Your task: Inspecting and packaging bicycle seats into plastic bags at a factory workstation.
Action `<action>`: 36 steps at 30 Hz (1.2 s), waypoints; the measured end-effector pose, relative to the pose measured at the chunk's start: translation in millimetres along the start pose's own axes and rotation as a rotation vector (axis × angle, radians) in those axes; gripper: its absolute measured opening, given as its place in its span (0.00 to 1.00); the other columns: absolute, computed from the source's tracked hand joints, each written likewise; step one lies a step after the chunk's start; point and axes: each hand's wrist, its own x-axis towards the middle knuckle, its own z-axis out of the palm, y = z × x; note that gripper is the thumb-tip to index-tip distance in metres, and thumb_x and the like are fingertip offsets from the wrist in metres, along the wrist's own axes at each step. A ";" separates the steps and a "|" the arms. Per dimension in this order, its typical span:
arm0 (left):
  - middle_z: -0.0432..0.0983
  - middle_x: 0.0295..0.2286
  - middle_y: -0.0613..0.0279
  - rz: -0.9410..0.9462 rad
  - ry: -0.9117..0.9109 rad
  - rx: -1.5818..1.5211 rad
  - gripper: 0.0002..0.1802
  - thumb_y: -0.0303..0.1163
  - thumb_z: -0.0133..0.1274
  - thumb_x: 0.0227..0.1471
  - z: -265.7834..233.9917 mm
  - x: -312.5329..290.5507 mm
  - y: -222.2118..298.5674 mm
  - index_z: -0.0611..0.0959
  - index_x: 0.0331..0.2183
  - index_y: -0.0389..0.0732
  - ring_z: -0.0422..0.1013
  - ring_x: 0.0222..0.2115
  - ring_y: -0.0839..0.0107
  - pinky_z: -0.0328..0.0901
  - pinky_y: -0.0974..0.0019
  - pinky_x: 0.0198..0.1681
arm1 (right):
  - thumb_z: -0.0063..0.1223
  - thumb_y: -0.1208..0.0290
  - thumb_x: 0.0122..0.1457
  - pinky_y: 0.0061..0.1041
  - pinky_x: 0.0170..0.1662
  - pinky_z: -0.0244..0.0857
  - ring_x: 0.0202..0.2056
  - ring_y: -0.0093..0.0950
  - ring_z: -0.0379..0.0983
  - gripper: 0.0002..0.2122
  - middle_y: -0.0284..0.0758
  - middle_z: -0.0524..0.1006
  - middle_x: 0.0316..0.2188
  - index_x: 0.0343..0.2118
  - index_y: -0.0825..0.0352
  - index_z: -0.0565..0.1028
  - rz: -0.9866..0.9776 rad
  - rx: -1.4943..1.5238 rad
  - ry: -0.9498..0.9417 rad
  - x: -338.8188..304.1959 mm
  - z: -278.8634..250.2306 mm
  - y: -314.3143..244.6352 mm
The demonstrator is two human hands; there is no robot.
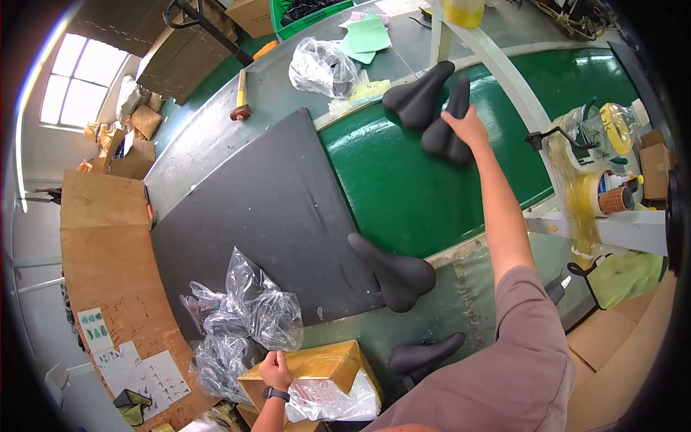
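Observation:
At the far right, my right hand (469,128) grips a black bicycle saddle (448,138) on the green belt (403,187). Right beside it lies another black saddle (417,99). A third saddle (397,275) rests nearer me, at the corner of the dark grey mat (252,209). Close to my body is one more saddle (426,354), partly hidden. My left hand (275,371) is closed at the edge of a yellow-brown box (338,360) lined with clear plastic. Bagged items in clear plastic (248,309) lie just beyond that hand; what its fingers hold cannot be made out.
A mallet (241,101), a clear-bagged dark item (324,68) and green paper sheets (366,36) lie on the far table. A white frame post (507,79) arches over the belt at right, near bottles and tape. Cardboard (108,252) with papers flanks the left.

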 end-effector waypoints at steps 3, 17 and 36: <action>0.72 0.17 0.52 -0.024 -0.014 0.024 0.17 0.37 0.58 0.67 -5.9 1.1 9.4 0.84 0.26 0.38 0.71 0.17 0.60 0.63 0.55 0.24 | 0.67 0.38 0.58 0.44 0.41 0.84 0.43 0.48 0.87 0.38 0.56 0.85 0.47 0.51 0.78 0.79 -0.051 0.162 -0.343 -50.5 3.4 15.5; 0.72 0.17 0.50 -0.007 0.016 0.023 0.20 0.40 0.60 0.65 -4.6 4.3 4.4 0.82 0.25 0.38 0.70 0.17 0.57 0.63 0.53 0.25 | 0.81 0.50 0.46 0.39 0.65 0.72 0.61 0.47 0.78 0.56 0.55 0.77 0.62 0.71 0.77 0.59 0.068 0.536 -0.025 0.1 110.5 -94.4; 0.85 0.38 0.51 0.113 0.170 -0.074 0.32 0.63 0.53 0.67 -30.9 -35.3 -15.7 0.88 0.51 0.44 0.81 0.41 0.47 0.73 0.48 0.48 | 0.68 0.65 0.64 0.42 0.60 0.77 0.55 0.36 0.79 0.33 0.43 0.76 0.58 0.68 0.67 0.64 0.344 1.453 -0.343 -572.8 -30.6 28.9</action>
